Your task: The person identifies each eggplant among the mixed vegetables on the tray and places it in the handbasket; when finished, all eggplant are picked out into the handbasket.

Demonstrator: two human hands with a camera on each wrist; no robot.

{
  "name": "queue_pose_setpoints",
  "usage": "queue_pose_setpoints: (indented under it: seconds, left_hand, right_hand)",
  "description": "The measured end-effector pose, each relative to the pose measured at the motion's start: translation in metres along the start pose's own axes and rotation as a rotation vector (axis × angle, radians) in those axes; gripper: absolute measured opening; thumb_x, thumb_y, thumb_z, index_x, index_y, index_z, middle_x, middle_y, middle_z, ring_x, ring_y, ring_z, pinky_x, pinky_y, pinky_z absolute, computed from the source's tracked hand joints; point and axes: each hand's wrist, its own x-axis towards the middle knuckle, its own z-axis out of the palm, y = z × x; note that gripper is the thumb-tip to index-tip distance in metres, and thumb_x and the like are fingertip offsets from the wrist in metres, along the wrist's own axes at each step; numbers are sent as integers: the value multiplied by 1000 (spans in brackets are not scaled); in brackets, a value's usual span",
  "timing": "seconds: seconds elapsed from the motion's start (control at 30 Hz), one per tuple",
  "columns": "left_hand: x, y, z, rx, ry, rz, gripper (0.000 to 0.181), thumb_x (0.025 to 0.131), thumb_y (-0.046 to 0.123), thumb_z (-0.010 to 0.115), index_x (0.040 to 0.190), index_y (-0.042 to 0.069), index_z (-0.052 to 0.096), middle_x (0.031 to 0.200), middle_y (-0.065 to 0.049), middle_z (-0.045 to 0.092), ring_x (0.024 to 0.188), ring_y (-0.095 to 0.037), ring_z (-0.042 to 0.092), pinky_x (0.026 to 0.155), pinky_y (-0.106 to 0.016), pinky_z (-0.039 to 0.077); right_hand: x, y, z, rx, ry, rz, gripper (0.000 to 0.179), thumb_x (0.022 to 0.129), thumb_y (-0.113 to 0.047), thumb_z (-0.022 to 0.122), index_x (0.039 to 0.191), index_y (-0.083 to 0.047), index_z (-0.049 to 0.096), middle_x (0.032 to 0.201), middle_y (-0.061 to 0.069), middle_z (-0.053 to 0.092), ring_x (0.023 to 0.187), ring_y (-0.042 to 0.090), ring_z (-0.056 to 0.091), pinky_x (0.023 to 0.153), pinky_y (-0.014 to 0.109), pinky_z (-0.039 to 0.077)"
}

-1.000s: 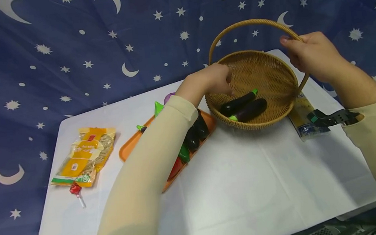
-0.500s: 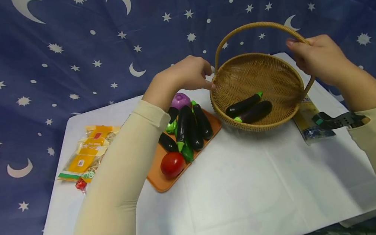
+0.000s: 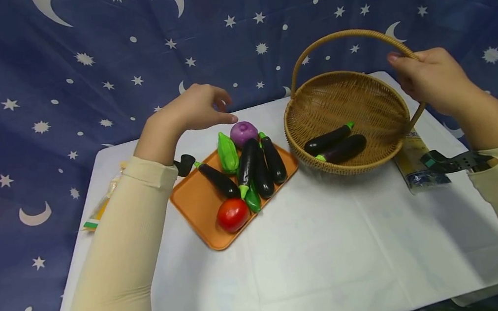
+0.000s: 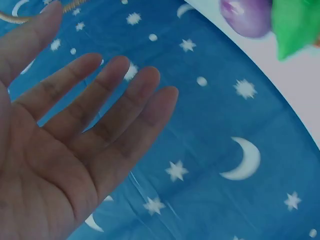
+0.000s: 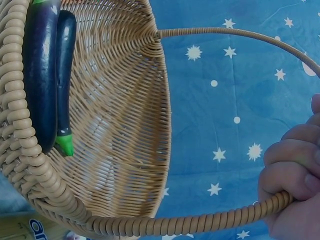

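Observation:
My right hand [image 3: 435,77] grips the handle of a wicker basket [image 3: 351,99], which is tilted so its inside faces me. Two eggplants [image 3: 342,150] lie in the basket's lower part; the right wrist view shows them along the rim. Above the back of an orange tray [image 3: 195,207], my left hand [image 3: 191,106] hovers with nothing in it, its fingers spread and relaxed in the left wrist view. Closest to it is a purple onion [image 3: 243,133]. On the tray also lie several eggplants [image 3: 217,179], a ribbed green vegetable [image 3: 228,153], a green pepper [image 3: 252,198] and a tomato [image 3: 233,214].
A yellow food bag [image 3: 102,208] lies at the left, mostly behind my left sleeve. Behind and right of the basket lies another package [image 3: 419,165]. A dark curtain with moons and stars hangs past the back edge of the white-covered table [image 3: 310,249].
My left hand has drawn out of the basket and moved left over the tray, uncovering the vegetables there. The right hand keeps its hold on the handle. The view has shifted slightly.

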Motion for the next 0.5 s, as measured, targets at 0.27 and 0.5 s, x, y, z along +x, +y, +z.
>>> queue_pose_setpoints:
  seconds: [0.27, 0.5]
  left_hand:
    - [-28, -38, 15, -64, 9, -63, 53, 95, 38, 69, 138, 8, 59, 133, -14, 61, 121, -32, 56, 99, -50, 49]
    - [-42, -64, 37, -127, 29, -110, 52, 93, 36, 72, 135, 8, 61, 131, -15, 63, 116, -33, 60, 95, -50, 51]
  right_hand:
    - [-1, 0, 1, -11, -5, 9, 65, 103, -48, 50, 60, 2, 49, 49, 2, 34, 44, 24, 28, 49, 42, 20]
    - [-3, -1, 1, 4, -18, -23, 66, 103, -48, 50, 58, 1, 45, 48, 2, 31, 44, 25, 26, 51, 43, 19]
